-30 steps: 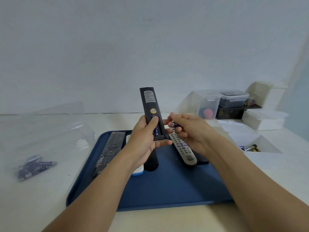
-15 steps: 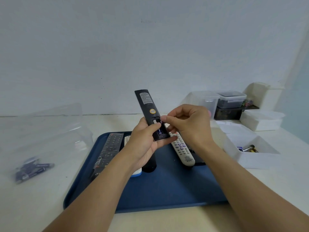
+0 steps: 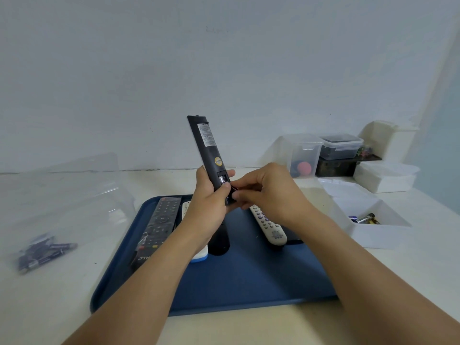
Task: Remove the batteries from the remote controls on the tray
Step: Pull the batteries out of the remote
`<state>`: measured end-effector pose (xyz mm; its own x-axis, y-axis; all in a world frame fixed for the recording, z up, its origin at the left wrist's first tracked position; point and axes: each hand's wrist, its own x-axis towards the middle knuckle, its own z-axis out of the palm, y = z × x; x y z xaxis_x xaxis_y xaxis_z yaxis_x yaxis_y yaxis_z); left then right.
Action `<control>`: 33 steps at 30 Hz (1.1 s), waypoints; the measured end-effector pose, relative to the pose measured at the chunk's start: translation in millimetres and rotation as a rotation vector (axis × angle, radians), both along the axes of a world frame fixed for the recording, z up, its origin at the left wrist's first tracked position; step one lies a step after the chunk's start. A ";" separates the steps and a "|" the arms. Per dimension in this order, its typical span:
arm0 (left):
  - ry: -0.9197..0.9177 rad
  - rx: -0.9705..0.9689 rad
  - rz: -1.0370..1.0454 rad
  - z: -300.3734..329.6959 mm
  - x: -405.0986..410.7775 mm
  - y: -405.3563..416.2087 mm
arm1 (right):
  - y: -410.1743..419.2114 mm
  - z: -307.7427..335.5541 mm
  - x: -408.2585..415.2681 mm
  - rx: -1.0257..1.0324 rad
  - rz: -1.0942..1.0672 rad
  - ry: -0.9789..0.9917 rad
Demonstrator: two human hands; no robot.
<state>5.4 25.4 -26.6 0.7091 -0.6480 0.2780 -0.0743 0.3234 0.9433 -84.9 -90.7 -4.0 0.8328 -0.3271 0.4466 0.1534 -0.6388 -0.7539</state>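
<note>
My left hand point(image 3: 209, 210) grips a long black remote point(image 3: 206, 145) upright above the blue tray point(image 3: 249, 282), its back towards me and its battery compartment point(image 3: 222, 179) open. At the compartment's lower end, the thumb and fingertips of my right hand point(image 3: 268, 192) pinch a battery that they mostly hide. On the tray lie a black remote point(image 3: 159, 227) at the left, a white remote with a blue end point(image 3: 199, 255), a dark remote point(image 3: 219, 240) under my left wrist, and a grey-white remote point(image 3: 271, 230) with coloured buttons.
A white open box point(image 3: 373, 235) right of the tray holds loose batteries point(image 3: 366, 219). A clear bag with batteries point(image 3: 42, 252) lies at the left. Clear and white containers point(image 3: 303, 155) stand at the back right against the wall.
My right hand, which held a battery beside the remote, has moved onto the open compartment and now pinches at its lower end. The remote has tilted slightly left.
</note>
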 end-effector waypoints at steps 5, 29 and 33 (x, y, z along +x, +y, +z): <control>0.113 -0.050 -0.071 2.8 -3.1 1.5 | 2.7 -2.9 3.2 0.077 -0.003 -0.078; 0.223 0.049 -0.277 -1.4 -18.1 -5.9 | -66.6 20.8 -52.1 -0.304 -0.297 0.731; 0.221 0.047 -0.265 -0.3 -16.9 -5.0 | -60.4 12.0 -43.9 -0.332 -0.282 0.743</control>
<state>-11.5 20.4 -27.0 0.5541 -0.8262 0.1021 0.2142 0.2600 0.9416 -128.8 -151.1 8.0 0.8541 -0.5149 -0.0729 -0.5036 -0.7838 -0.3635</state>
